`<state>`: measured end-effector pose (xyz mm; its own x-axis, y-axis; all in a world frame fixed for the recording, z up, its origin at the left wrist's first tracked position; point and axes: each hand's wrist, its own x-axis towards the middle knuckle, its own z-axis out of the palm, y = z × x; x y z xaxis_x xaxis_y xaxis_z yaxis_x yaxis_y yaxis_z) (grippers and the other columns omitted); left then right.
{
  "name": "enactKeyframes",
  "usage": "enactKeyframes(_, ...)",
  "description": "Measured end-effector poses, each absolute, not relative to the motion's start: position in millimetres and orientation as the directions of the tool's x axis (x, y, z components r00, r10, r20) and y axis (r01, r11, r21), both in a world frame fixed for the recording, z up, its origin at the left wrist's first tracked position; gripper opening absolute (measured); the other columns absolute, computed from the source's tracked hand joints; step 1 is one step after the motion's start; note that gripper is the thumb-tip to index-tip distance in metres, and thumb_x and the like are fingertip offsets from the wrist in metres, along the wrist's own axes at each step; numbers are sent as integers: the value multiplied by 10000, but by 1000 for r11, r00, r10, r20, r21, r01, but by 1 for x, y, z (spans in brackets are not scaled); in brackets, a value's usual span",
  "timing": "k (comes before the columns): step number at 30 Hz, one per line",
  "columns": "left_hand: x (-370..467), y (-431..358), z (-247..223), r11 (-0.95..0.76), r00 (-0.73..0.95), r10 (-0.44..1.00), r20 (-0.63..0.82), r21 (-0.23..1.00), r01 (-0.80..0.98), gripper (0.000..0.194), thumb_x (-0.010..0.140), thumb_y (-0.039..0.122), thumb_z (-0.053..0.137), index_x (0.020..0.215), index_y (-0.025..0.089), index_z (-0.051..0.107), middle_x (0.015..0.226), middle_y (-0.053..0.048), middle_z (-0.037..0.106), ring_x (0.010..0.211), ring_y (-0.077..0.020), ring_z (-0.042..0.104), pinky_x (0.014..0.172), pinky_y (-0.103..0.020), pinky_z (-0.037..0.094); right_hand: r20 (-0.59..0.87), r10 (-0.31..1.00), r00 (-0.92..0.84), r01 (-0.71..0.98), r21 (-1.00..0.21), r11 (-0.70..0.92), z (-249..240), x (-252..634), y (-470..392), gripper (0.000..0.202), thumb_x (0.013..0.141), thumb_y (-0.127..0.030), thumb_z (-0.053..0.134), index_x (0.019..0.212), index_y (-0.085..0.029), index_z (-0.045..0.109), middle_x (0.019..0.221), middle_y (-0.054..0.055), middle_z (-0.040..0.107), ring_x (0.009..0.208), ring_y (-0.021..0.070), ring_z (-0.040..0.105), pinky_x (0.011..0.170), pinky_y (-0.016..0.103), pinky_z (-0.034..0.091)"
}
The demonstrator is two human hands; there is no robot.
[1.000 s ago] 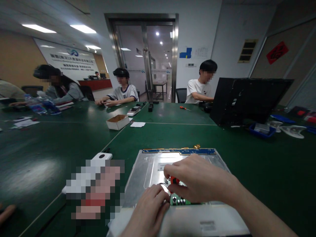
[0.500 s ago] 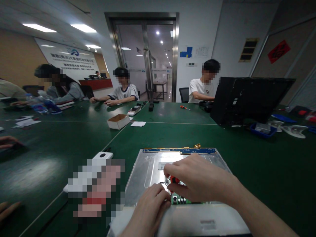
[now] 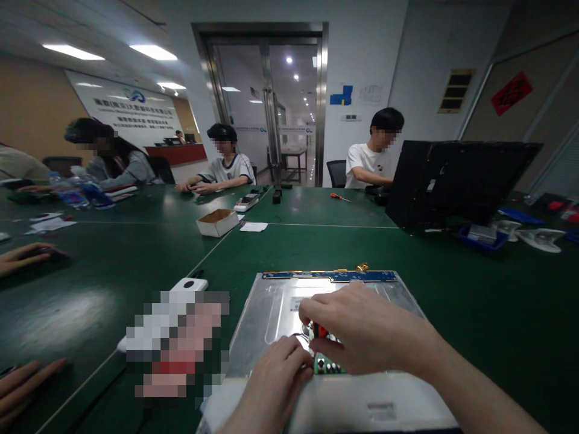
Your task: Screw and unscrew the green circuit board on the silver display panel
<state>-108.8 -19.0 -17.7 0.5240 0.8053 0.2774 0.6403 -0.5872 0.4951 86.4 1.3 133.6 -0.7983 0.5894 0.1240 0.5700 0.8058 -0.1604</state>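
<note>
A silver metal panel (image 3: pixel 253 319) lies in front of me, with a blue circuit strip (image 3: pixel 316 275) along its far edge. My right hand (image 3: pixel 362 328) is over its middle, fingers closed round a red and black screwdriver handle (image 3: pixel 321 330); the tool's tip is hidden. Just below, a green circuit board (image 3: pixel 332 366) partly shows on the panel. My left hand (image 3: pixel 283 374) rests at the board's left edge with fingers bent together, near some thin wires. Whatever its fingertips grip, if anything, is hidden.
Left of the panel lies a white device (image 3: pixel 195 284) beside a blurred-out pink item. Further off are an open small box (image 3: pixel 217 224), an orange screwdriver (image 3: pixel 339 197) and a large black monitor (image 3: pixel 452 181). Another person's hands (image 3: pixel 27 386) are at the left edge.
My two hands have barely moved. At the left edge, another person's hands have come further into view. The person across the table has drawn the hands closer together.
</note>
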Motion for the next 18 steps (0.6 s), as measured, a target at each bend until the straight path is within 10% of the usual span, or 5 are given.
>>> enactKeyframes(18, -108, -24, -11, -601, 549, 793, 264, 493, 630, 159, 872, 117, 450, 920, 215, 565, 975, -62, 615, 888, -232, 586, 732, -330, 463, 139, 604, -785, 586, -149, 797, 141, 93, 0, 97, 868, -256, 589, 914, -199, 525, 836, 1, 675, 655, 135, 564, 516, 265, 216)
